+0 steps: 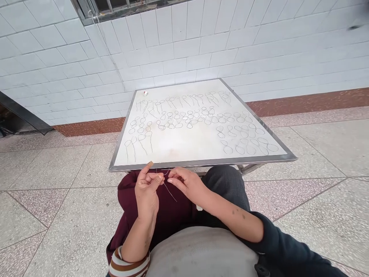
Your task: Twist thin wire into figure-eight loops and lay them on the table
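Just in front of the table's near edge, my left hand pinches a thin wire between thumb and forefinger. A small curved part of the wire rises above the fingertips, and a straight tail slants down to the right over the dark red cloth. My right hand is close on the right, its thumb and fingers drawn together at the curved part; its exact hold on the wire is too fine to make out. On the table lie several wire figure-eights and several wire loops with long tails.
The white tabletop has a grey metal rim. A small red-and-white object lies at its far left corner. Behind the table stands a white tiled wall with a barred window. Dark red cloth covers part of my lap.
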A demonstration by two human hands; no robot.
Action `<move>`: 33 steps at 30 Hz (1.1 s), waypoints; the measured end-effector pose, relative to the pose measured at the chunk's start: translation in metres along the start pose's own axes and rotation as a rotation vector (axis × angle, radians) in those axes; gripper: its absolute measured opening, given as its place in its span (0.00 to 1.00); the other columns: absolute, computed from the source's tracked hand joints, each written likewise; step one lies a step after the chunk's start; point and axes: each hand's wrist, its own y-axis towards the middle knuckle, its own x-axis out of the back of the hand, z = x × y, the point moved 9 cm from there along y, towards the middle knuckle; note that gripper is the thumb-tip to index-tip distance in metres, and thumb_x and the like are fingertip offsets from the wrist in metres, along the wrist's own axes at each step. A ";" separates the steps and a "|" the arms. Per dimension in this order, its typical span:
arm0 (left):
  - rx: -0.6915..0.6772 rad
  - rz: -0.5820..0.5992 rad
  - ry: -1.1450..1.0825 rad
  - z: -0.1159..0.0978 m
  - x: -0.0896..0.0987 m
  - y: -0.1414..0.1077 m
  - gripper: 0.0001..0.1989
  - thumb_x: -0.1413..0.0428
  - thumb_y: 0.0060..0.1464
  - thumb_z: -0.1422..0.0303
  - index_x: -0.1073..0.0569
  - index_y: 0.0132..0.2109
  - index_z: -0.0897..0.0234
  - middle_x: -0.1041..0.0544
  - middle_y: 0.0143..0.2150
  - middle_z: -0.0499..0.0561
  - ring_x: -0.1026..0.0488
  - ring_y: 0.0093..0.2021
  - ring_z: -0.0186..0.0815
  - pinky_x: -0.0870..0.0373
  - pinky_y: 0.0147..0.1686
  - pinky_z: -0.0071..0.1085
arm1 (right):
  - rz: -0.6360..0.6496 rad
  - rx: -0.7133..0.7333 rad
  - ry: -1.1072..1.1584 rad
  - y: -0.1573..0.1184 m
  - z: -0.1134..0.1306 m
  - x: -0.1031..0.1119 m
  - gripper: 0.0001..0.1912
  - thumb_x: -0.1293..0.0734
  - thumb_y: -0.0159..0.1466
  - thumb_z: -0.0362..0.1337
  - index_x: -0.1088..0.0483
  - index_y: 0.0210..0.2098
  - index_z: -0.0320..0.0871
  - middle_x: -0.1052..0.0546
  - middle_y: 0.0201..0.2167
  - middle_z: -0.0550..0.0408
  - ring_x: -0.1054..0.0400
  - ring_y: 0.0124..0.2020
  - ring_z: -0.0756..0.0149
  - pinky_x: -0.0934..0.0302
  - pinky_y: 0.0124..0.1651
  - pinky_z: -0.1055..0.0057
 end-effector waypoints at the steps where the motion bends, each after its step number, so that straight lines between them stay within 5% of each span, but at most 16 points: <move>1: 0.015 0.035 0.014 0.002 -0.004 -0.001 0.28 0.35 0.45 0.73 0.30 0.54 0.65 0.25 0.26 0.44 0.30 0.27 0.27 0.31 0.37 0.27 | -0.018 -0.005 0.117 0.002 0.000 0.001 0.11 0.39 0.67 0.44 0.30 0.41 0.45 0.28 0.30 0.56 0.35 0.31 0.69 0.39 0.35 0.71; 6: 0.047 0.136 0.041 0.007 -0.014 -0.005 0.29 0.36 0.47 0.73 0.33 0.57 0.64 0.25 0.26 0.42 0.29 0.28 0.26 0.31 0.42 0.28 | -0.009 -0.096 0.484 0.003 -0.008 -0.005 0.12 0.38 0.66 0.42 0.27 0.45 0.47 0.31 0.33 0.58 0.38 0.25 0.75 0.38 0.33 0.72; 14: 0.057 0.167 0.041 0.004 -0.020 -0.010 0.31 0.35 0.44 0.74 0.32 0.57 0.59 0.21 0.37 0.47 0.25 0.37 0.30 0.30 0.47 0.31 | 0.044 -0.213 0.687 0.002 -0.017 -0.008 0.14 0.35 0.63 0.43 0.28 0.46 0.46 0.29 0.33 0.57 0.39 0.27 0.74 0.40 0.32 0.72; 23: 0.038 0.192 0.178 -0.005 -0.017 -0.013 0.24 0.40 0.52 0.64 0.30 0.55 0.63 0.22 0.36 0.51 0.23 0.38 0.35 0.26 0.43 0.36 | 0.021 -0.258 0.680 0.002 -0.017 -0.002 0.13 0.31 0.60 0.39 0.30 0.44 0.46 0.33 0.28 0.62 0.40 0.27 0.74 0.42 0.33 0.73; 33: 0.035 0.180 0.334 -0.002 -0.018 -0.012 0.24 0.38 0.50 0.65 0.29 0.54 0.62 0.21 0.35 0.49 0.23 0.37 0.35 0.26 0.42 0.36 | -0.047 -0.240 0.659 0.004 -0.018 0.000 0.10 0.31 0.58 0.41 0.32 0.38 0.43 0.31 0.28 0.60 0.35 0.29 0.72 0.39 0.35 0.71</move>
